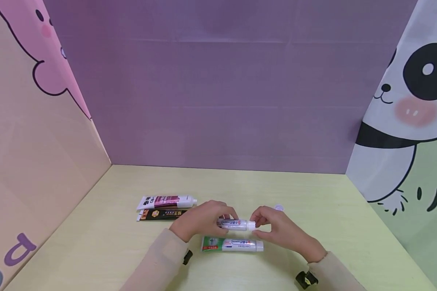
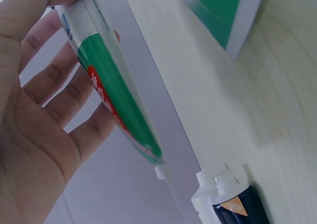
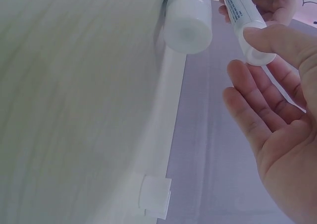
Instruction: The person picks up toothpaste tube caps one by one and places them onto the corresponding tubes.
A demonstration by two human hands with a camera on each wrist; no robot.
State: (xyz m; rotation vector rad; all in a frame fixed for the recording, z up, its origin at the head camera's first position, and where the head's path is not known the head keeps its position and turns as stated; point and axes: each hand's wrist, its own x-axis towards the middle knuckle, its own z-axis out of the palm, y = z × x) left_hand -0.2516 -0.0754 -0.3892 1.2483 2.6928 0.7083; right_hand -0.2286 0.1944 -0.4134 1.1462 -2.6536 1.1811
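Note:
My left hand [image 1: 207,218] holds a green-and-white toothpaste tube [image 1: 234,224] near its middle, above the table, with its cap end pointing right. At that end, my right hand [image 1: 282,229] pinches the white cap [image 3: 258,56] between thumb and fingers. The left wrist view shows the tube's green tail with a red label [image 2: 101,90] hanging past the fingers. Just in front of the hands lies a second green-and-white toothpaste tube [image 1: 236,245], its white cap [image 3: 188,33] also pointing right.
To the left, a purple-and-white toothpaste tube [image 1: 165,201] lies behind a black toothpaste tube [image 1: 160,214]; both show bare white necks in the left wrist view. A small white cap [image 1: 278,207] sits behind my right hand. Printed panels stand left and right, a purple wall [image 1: 218,101] behind.

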